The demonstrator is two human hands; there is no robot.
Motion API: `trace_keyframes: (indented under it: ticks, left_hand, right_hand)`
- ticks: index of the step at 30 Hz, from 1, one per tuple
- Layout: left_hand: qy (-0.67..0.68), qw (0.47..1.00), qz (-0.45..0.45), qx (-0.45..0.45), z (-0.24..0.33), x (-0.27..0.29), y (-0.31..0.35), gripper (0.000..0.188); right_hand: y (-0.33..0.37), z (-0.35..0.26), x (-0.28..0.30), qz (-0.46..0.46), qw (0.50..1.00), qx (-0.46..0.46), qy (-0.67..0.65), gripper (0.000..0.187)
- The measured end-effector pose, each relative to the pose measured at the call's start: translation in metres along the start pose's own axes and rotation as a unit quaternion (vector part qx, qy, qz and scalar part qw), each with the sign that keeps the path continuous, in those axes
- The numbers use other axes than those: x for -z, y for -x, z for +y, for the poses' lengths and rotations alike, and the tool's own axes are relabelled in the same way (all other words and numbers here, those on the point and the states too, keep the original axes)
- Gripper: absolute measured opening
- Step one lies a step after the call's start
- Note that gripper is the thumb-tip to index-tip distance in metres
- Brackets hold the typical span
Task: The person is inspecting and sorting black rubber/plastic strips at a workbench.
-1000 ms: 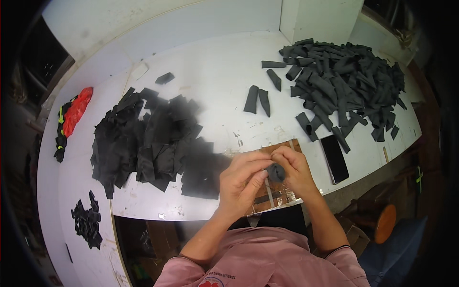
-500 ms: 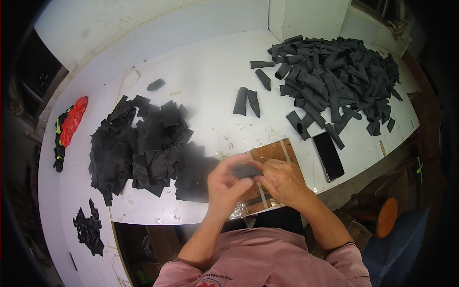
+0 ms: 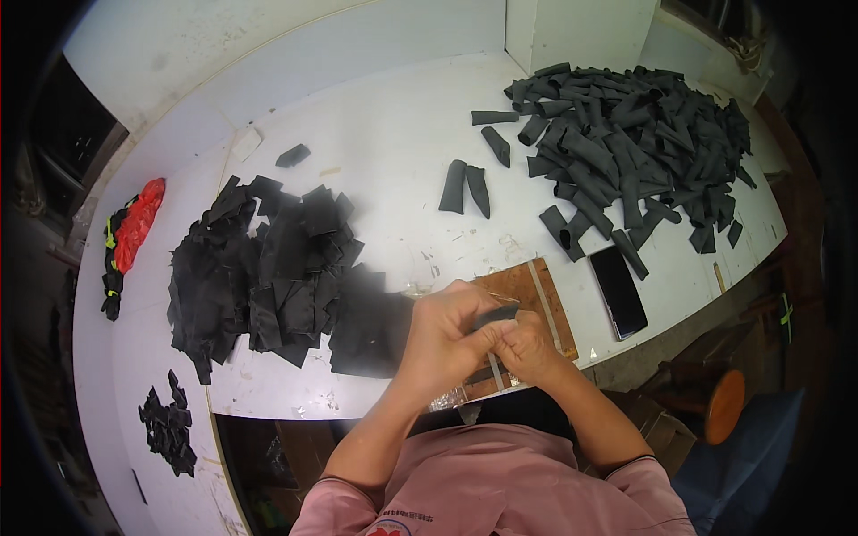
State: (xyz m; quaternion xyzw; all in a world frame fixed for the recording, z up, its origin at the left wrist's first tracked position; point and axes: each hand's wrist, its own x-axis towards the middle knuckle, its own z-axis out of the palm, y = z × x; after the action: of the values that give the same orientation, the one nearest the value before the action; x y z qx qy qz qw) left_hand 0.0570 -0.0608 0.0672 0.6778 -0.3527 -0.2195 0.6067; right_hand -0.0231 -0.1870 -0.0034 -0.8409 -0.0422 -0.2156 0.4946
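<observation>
A small dark grey fabric piece (image 3: 497,315) shows between my hands, above a brown board (image 3: 545,304) at the table's front edge. My left hand (image 3: 451,344) pinches it between thumb and fingers. Pressed against the left thumb, my right hand (image 3: 529,347) is closed around the other end of the piece; most of the fabric there is hidden by the fingers. Left of my hands lies a heap of flat black fabric pieces (image 3: 286,277), its nearest stack reaching up to the left wrist. Farther right is a large pile of dark grey fabric tubes (image 3: 626,147).
A phone (image 3: 618,293) lies right of the board. Two tubes (image 3: 453,188) rest apart from the big pile. At the left are a red plastic bag (image 3: 141,228) and a small heap of black scraps (image 3: 168,427). A round orange stool (image 3: 724,406) stands beyond the front edge.
My hands have turned the fabric piece, so it now shows as a narrow tip instead of a broad face. The left hand has shifted right and rolled over, its back now upward.
</observation>
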Motion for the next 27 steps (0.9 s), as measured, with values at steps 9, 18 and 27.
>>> trace_keyframes:
  ticks: [9,18,27]
  left_hand:
    - [-0.003,0.998,0.030,-0.056,0.003,-0.004,0.008,0.014]
    - [0.434,0.881,0.173,-0.075,-0.006,0.003,0.022,0.019]
    - [0.297,0.935,0.177,-0.081,-0.023,0.009,0.028,0.015]
  right_hand:
    - [0.003,0.013,-0.003,-0.039,0.994,0.043,0.096,0.015]
    - [-0.022,-0.035,0.020,-0.087,0.978,0.064,0.176,0.020]
    - [-0.015,-0.027,0.009,-0.095,0.978,0.085,0.166,0.021]
